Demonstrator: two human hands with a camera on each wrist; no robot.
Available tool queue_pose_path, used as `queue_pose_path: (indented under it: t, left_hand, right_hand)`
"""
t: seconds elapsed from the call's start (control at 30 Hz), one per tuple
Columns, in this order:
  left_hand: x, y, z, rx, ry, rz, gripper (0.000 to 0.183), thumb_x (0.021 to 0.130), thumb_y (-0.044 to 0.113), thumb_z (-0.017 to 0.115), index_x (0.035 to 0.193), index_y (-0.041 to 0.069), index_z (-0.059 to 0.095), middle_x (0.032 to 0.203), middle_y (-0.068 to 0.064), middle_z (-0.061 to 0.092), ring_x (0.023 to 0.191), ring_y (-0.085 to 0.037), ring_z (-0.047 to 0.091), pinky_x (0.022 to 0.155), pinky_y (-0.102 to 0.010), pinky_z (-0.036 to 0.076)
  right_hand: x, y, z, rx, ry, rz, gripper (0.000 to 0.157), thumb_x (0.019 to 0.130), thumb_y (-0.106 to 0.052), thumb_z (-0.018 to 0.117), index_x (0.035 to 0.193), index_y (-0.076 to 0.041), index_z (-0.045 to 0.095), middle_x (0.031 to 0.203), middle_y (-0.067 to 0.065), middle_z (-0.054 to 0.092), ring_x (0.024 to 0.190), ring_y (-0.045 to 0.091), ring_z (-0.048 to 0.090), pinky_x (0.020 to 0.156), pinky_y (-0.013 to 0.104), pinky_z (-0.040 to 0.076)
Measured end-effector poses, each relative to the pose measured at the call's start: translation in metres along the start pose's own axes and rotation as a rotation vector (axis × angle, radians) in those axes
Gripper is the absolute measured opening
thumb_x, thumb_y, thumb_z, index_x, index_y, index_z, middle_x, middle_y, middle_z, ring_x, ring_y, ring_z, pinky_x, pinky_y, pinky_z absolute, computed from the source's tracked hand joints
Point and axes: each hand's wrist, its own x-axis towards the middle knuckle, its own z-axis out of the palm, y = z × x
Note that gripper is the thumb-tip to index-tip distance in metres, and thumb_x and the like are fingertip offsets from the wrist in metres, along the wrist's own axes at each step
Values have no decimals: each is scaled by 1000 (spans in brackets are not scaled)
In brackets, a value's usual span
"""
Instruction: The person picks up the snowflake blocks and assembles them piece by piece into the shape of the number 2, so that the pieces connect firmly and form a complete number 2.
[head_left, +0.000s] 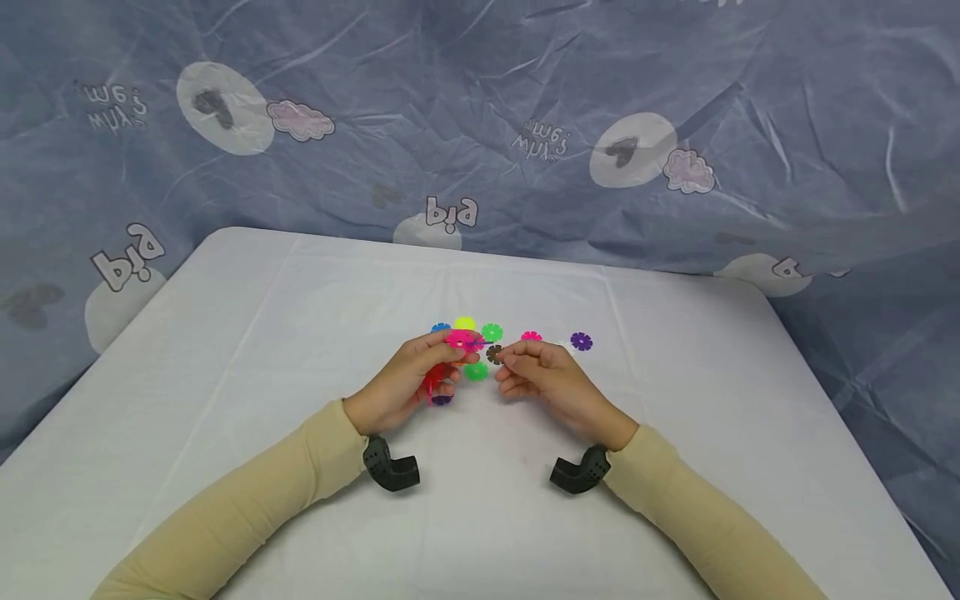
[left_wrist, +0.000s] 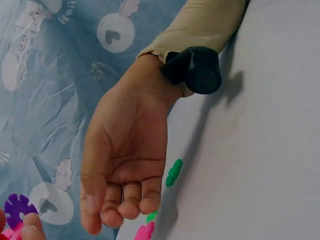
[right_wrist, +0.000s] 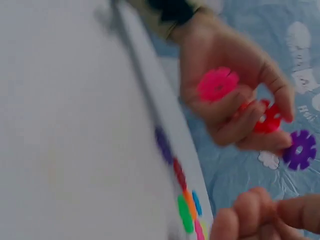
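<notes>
My left hand (head_left: 405,371) grips a cluster of joined plastic snowflake discs. Pink (right_wrist: 218,85), red (right_wrist: 270,120) and purple (right_wrist: 300,150) ones show around its fingers in the right wrist view; how they interlock is partly hidden. At the far end, the purple disc sticks out past the fingertips. Facing it, my right hand (head_left: 555,379) hovers a short way off, fingers loosely bent and thumb near the index finger. Nothing shows between them in the left wrist view. Closest to those fingertips in the head view is a brown disc (head_left: 494,354).
Loose discs lie beyond and between the hands: blue (head_left: 440,327), yellow (head_left: 465,323), green (head_left: 492,332), another green one (head_left: 476,372), pink (head_left: 531,337) and purple (head_left: 581,342). They rest on a white-covered table (head_left: 480,517). A patterned blue-grey cloth (head_left: 480,108) hangs behind its far edge.
</notes>
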Motion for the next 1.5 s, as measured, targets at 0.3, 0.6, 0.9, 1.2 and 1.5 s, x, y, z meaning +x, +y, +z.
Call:
queue_pose_path:
  t: [0.3,0.6,0.9,1.2,1.5]
  left_hand:
    - [2,-2,-8,-19,58,58,37,111,23,50,136,-4,58,85,-3,61,75,-10,57,66,-17,50]
    - [4,-5,-4,1,70,68,28,108,21,63,126,-1,64,83,-1,61,65,-10,51,56,-18,41]
    - [4,-7,-2,73,71,131,26,99,10,73,124,5,68,78,-2,58,65,-12,49,56,-21,39]
    - [0,-3,-2,202,25,184,43,96,14,80,137,5,70,83,0,65,60,-14,43,54,-24,38]
    - [0,-3,0,264,-9,228,47,94,13,82,138,4,69,124,-9,75,105,-22,70,80,-27,60]
  right_hand:
    - [31,7,4,-539,-11,-30,26,99,-6,75,124,5,72,89,6,65,66,15,61,65,25,55]
    - [42,1,10,-787,-58,-28,24,93,-9,85,109,-4,68,84,3,55,74,15,50,69,28,42]
    - [19,-3,1,-656,-45,-150,12,99,-2,74,108,-5,67,96,4,65,67,17,59,64,28,53]
    - [-13,-12,-3,-424,138,-336,10,97,4,75,105,2,70,94,10,70,87,33,69,71,34,65]
    - [-28,-11,8,-369,198,-491,9,97,8,72,101,2,66,90,5,62,83,14,60,73,23,57]
